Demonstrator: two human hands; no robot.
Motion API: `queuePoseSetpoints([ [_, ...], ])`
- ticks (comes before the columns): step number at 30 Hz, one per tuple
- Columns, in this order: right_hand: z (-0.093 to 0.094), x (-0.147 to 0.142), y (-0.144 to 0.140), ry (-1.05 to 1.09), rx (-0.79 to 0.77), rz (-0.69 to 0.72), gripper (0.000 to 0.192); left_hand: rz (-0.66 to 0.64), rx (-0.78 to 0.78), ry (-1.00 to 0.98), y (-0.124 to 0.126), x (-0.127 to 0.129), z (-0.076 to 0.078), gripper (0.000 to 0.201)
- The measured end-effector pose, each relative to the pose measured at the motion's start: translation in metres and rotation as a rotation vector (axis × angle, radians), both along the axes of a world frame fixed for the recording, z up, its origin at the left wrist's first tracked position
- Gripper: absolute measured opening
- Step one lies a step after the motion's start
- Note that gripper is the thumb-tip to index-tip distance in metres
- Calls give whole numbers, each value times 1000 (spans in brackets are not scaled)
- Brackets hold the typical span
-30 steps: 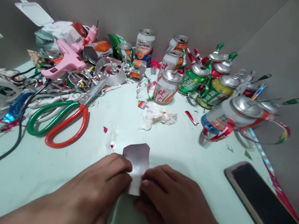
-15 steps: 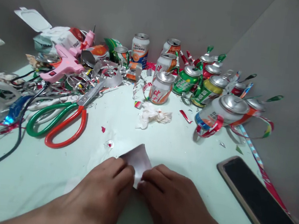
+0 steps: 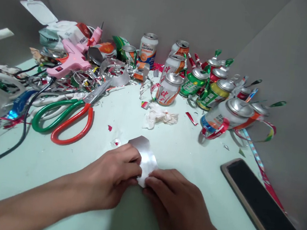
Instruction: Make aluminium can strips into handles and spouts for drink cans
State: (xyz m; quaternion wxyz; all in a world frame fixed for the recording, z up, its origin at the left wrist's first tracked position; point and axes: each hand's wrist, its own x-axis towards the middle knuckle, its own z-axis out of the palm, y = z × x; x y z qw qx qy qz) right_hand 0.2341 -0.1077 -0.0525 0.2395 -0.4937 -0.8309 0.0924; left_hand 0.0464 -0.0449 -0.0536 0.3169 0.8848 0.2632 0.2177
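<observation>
Not much to report on my feed, honestly: just two bare forearms coming in from the bottom edge. No sleeves or cuffs showing, no gloves. Left hand (image 3: 112, 175) has no ring or watch that I can spot, and the right hand (image 3: 178, 204) is just as plain. Short nails, fingers a bit blurry.

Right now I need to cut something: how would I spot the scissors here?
Start at the pink glue gun in the clutter on the pale green table. Just in front of it lie the scissors, the only thing with one green and one red loop handle.
</observation>
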Motion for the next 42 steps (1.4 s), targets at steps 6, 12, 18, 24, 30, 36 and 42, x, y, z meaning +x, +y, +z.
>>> queuePoseSetpoints([
  [6, 1, -3, -2, -14, 97, -12, 19, -7, 47, -21, -1, 2, -5, 21],
  [12, 0, -9, -3, 77, 64, -72, 19, 3, 80, -16, -3, 3, -9, 21],
  [18, 1, -14, -5, 129, -47, -198, 17, 37, 72, 60, -5, 7, -8, 17],
  [24, -1, -15, -8, 99, -29, -207, 17, 27, 49, 125, -5, 9, -1, 21],
  [30, 2, -16, -5, 142, -139, -222, 18, 39, 20, 188, -6, 14, 4, 19],
  [36, 6, -17, 0, 154, -245, -301, 15, 87, -39, 401, -4, 22, 16, 12],
  [42, 7, -17, 2, 130, -304, -306, 13, 99, -161, 644, 4, 30, 32, 12],
])
